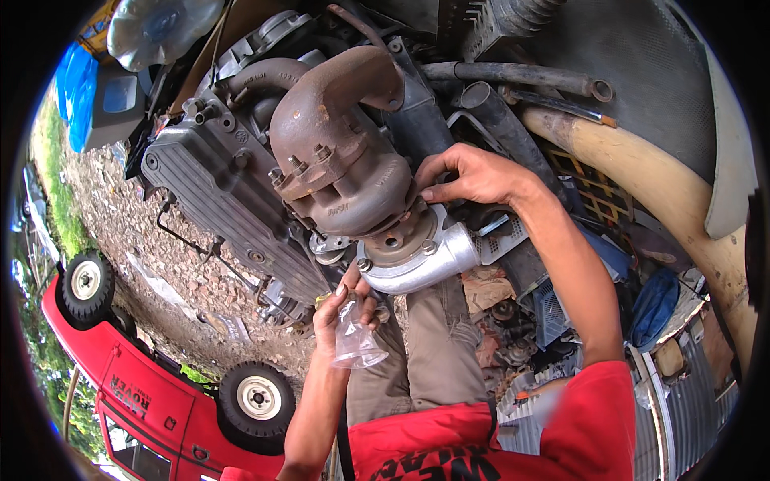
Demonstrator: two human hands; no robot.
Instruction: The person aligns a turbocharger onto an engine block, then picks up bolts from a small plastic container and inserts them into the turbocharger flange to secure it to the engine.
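Note:
In front of me sits a turbocharger, its rusty brown turbine housing (353, 192) joined to a silver compressor housing (425, 260) nearer my body. A rusty curved exhaust pipe (321, 92) is bolted to its far side. My right hand (473, 178) reaches to the joint between the two housings, thumb and forefinger pinched together there; what they grip, if anything, is too small to make out. My left hand (338, 313) is closed around a clear plastic cup (357, 341), tilted, just below the compressor housing's left end.
A grey ribbed engine cover (233, 212) lies left of the turbocharger. Pipes and a paintbrush (569, 111) lie at the far right, near a large cream curved panel (626, 156). A red vehicle (160, 393) stands on gravel at the left. Several loose parts and crates crowd the right.

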